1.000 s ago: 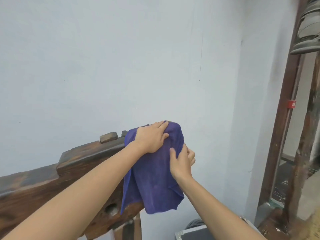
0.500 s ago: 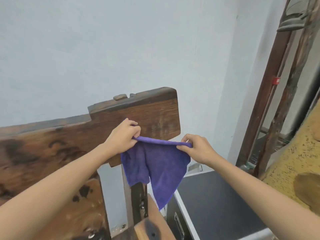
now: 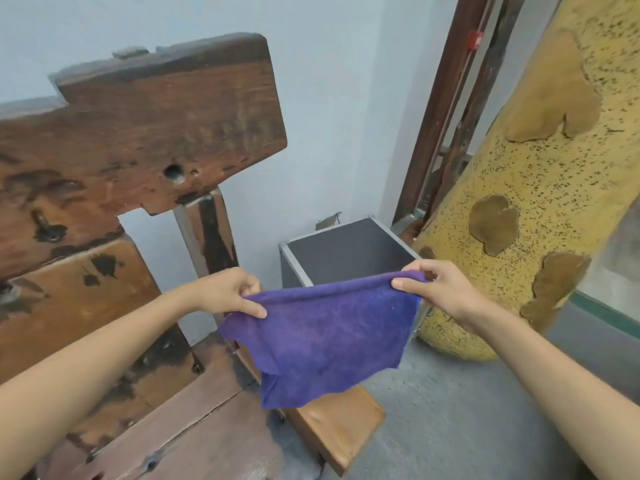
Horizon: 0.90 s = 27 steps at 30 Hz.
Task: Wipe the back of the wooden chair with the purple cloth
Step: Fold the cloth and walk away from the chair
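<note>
The wooden chair [image 3: 138,133] is standing at the left against the pale wall [image 3: 329,98], its broad back plank running left to right. The left hand [image 3: 225,292] is pinching the left top corner of the purple cloth [image 3: 322,334], and the right hand [image 3: 440,289] is pinching the right corner, so the cloth is hanging stretched between them, long edge level, clear of the chair back. Just behind it a dark box [image 3: 346,251] is showing only its closed flat top. At the far right a yellow speckled column [image 3: 554,185] is leaning. No writing is readable.
</note>
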{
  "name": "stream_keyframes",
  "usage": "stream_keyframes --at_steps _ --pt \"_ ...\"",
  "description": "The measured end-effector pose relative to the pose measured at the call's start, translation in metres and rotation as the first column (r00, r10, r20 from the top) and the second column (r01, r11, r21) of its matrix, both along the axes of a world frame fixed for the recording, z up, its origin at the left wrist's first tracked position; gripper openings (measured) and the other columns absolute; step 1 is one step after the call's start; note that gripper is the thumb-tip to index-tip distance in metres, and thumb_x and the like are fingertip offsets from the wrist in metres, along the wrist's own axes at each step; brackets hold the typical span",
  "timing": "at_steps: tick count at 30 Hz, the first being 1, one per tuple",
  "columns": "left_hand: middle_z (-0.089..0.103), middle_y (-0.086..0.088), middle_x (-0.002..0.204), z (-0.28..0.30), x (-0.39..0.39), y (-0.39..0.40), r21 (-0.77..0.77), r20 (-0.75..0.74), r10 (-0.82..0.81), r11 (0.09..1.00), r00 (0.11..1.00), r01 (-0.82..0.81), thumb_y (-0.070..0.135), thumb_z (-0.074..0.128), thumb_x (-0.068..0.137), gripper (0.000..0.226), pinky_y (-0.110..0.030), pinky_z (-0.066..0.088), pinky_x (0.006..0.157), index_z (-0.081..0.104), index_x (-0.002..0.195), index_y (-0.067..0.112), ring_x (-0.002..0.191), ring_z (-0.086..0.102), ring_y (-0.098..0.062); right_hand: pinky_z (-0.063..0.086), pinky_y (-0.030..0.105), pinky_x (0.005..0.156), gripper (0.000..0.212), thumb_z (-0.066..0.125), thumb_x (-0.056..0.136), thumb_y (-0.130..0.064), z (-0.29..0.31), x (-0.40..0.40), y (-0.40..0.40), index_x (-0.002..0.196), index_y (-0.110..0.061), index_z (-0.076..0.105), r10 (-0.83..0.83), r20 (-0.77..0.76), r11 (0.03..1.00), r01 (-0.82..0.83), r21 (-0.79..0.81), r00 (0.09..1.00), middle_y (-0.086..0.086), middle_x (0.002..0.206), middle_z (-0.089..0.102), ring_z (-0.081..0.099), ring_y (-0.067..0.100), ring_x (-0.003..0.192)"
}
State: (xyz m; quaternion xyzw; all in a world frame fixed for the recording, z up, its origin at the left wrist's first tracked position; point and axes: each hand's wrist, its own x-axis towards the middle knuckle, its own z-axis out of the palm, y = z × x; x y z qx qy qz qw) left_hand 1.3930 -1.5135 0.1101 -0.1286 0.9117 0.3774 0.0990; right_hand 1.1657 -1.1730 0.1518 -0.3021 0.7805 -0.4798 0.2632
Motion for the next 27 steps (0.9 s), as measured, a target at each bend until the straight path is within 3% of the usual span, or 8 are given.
stream_keyframes --at_steps 5,8,10,16,19,22,24,27 --pt "0.056 -0.006 0.069 -0.035 -0.043 0.059 0.223 0.052 -0.132 0.968 0.99 0.117 0.039 0.085 0.079 0.039 -0.035 0.039 0.066 0.054 0.066 0.019 0.067 0.052 -0.018 0.053 0.028 0.079 0.014 0.073 0.092 -0.016 -0.064 -0.008 0.097 0.102 -0.006 0.074 -0.288 0.268 0.945 0.318 -0.073 0.919 0.009 0.09 0.073 0.064 0.02 0.087" --pt "0.071 -0.011 0.082 -0.043 -0.082 0.088 0.31 0.057 -0.098 0.948 0.994 0.076 0.019 0.082 0.085 0.024 -0.033 0.051 0.07 0.06 0.08 0.009 0.076 0.066 -0.024 0.057 0.028 0.085 0.016 0.068 0.095 -0.013 -0.084 -0.019 0.139 0.106 -0.003 0.072 -0.424 0.397 0.851 0.508 -0.134 0.814 0.012 0.099 0.075 0.068 0.023 0.095" --pt "0.075 -0.018 0.09 -0.051 -0.112 0.108 0.322 0.052 -0.072 0.945 0.996 0.052 0.026 0.082 0.084 0.022 -0.034 0.053 0.071 0.064 0.083 0.013 0.079 0.069 -0.026 0.051 0.031 0.093 0.014 0.07 0.095 -0.019 -0.093 -0.029 0.164 0.104 -0.009 0.073 -0.508 0.44 0.78 0.612 -0.13 0.74 0.009 0.102 0.075 0.068 0.022 0.099" --pt "0.06 -0.009 0.068 -0.076 -0.2 0.179 0.281 0.005 -0.055 0.958 0.998 0.052 0.031 0.083 0.082 0.034 -0.025 0.04 0.053 0.056 0.078 0.01 0.059 0.052 -0.014 0.052 0.032 0.088 0.013 0.065 0.099 -0.019 -0.124 -0.055 0.241 0.102 -0.01 0.074 -0.715 0.437 0.562 0.82 -0.105 0.546 0.01 0.099 0.074 0.067 0.021 0.091" --pt "0.058 -0.009 0.067 -0.086 -0.257 0.234 0.318 0.007 -0.069 0.946 0.998 0.064 0.032 0.084 0.081 0.036 -0.025 0.04 0.056 0.06 0.08 0.004 0.059 0.051 -0.014 0.055 0.037 0.09 0.011 0.066 0.098 -0.018 -0.133 -0.084 0.295 0.1 -0.011 0.074 -0.765 0.469 0.459 0.884 -0.085 0.443 0.013 0.103 0.074 0.069 0.022 0.091" --pt "0.069 -0.008 0.073 -0.09 -0.315 0.297 0.372 0.062 -0.041 0.928 0.997 0.015 0.027 0.081 0.085 0.026 -0.021 0.047 0.061 0.069 0.085 0.003 0.064 0.061 -0.013 0.058 0.03 0.075 0.007 0.069 0.096 -0.017 -0.138 -0.116 0.339 0.095 -0.01 0.07 -0.783 0.557 0.314 0.949 -0.029 0.276 0.014 0.104 0.072 0.069 0.023 0.092" --pt "0.072 -0.01 0.078 -0.094 -0.349 0.345 0.463 0.106 -0.012 0.886 0.994 -0.039 0.022 0.08 0.086 0.021 -0.021 0.051 0.061 0.07 0.088 0.004 0.068 0.065 -0.014 0.058 0.025 0.064 0.01 0.072 0.094 -0.016 -0.139 -0.132 0.36 0.096 -0.008 0.068 -0.787 0.592 0.213 0.977 -0.008 0.177 0.015 0.099 0.07 0.068 0.022 0.085" --pt "0.069 -0.014 0.087 -0.095 -0.389 0.417 0.639 0.199 0.002 0.758 0.98 -0.132 0.013 0.077 0.087 0.015 -0.027 0.057 0.067 0.065 0.093 0.006 0.073 0.065 -0.02 0.055 0.024 0.06 0.011 0.073 0.093 -0.017 -0.136 -0.146 0.373 0.098 -0.008 0.069 -0.796 0.584 0.175 0.984 -0.028 0.158 0.013 0.088 0.065 0.061 0.021 0.078"
